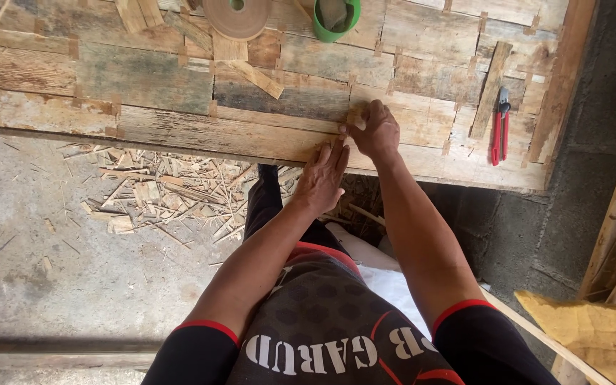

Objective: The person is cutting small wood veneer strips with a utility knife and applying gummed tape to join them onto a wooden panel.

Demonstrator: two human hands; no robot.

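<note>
A worn wooden workbench (144, 78) of patched planks fills the top of the view. My left hand (322, 175) lies flat, fingers together, on the bench's front plank near its edge. Just beyond it my right hand (373, 130) is curled, pinching a small wooden piece (354, 117) against the plank between thumb and fingers. Both hands almost touch each other.
Red-handled pliers (499, 128) lie at the bench's right beside a loose wooden strip (490, 89). A roll of brown tape (237, 18) and a green cup (336, 18) sit at the far edge. Wood chips (165, 189) litter the concrete floor below left. Planks lean at right.
</note>
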